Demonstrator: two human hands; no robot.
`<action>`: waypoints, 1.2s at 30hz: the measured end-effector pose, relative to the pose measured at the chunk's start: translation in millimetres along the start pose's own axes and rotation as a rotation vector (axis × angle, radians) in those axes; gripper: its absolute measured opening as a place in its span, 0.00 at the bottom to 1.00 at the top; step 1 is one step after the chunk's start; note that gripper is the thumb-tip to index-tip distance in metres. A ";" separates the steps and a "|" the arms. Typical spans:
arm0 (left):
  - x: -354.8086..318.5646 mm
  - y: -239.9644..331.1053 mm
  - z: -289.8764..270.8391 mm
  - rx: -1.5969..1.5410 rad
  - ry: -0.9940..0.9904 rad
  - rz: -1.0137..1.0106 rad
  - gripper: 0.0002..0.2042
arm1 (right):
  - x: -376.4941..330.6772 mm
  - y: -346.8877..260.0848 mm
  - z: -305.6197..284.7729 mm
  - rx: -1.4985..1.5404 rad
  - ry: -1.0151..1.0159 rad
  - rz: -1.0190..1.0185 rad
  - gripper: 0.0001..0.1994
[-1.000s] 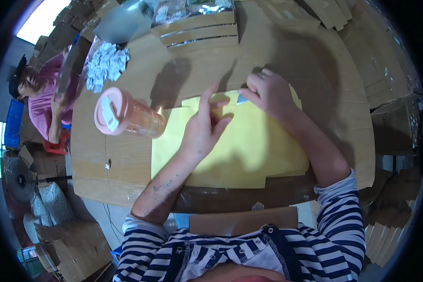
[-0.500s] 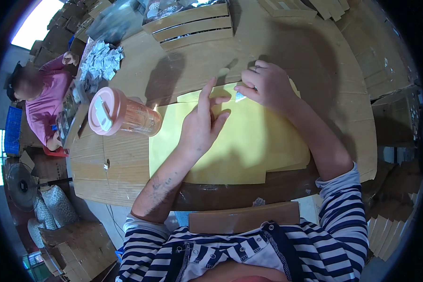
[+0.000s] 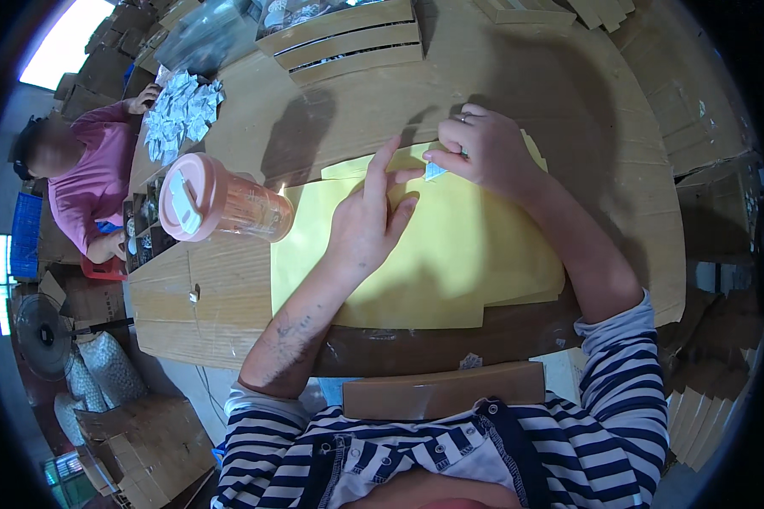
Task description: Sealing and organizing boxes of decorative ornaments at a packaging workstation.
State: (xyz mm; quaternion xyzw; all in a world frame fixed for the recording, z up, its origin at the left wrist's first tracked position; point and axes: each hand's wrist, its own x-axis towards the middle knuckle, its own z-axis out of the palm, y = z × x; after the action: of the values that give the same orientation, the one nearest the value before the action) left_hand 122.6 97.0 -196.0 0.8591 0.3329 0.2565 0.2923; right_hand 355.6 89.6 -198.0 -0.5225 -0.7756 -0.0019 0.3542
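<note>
A person in a navy-and-white striped top works at a cardboard-covered table. The right hand is curled, thumb and fingers pinched together on a small pale, light-blue-tinged slip of paper or plastic, which pokes out from the fingertips toward the left hand. The left hand lies open and flat, fingers spread, pressing on a large yellow paper sheet that stretches beneath both hands; its raised index finger ends just beside the pinched slip. Left of the flat hand, touching the sheet's edge, a translucent orange plastic tumbler with a pink flip lid lies on its side. Further left of it, a second person in a pink shirt sits near a heap of small white packets. Beyond the pinching hand, well apart, stand slatted cardboard trays.
</note>
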 end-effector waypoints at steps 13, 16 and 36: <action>-3.9 9.5 -7.3 0.008 0.020 -0.012 0.38 | -3.4 4.6 2.6 -0.039 -0.033 -0.027 0.17; -3.2 18.5 -20.6 0.115 0.085 0.178 0.38 | -4.5 13.4 5.5 -0.033 -0.056 -0.044 0.16; -58.5 116.4 -70.9 -0.605 -0.755 -0.432 0.46 | 1.3 11.4 4.3 0.049 0.026 -0.154 0.17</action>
State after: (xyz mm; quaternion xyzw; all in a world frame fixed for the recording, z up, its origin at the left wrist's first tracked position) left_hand 88.9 7.5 -82.6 0.6809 0.2851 -0.0521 0.6726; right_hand 362.3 97.4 -204.7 -0.4524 -0.8086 -0.0166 0.3757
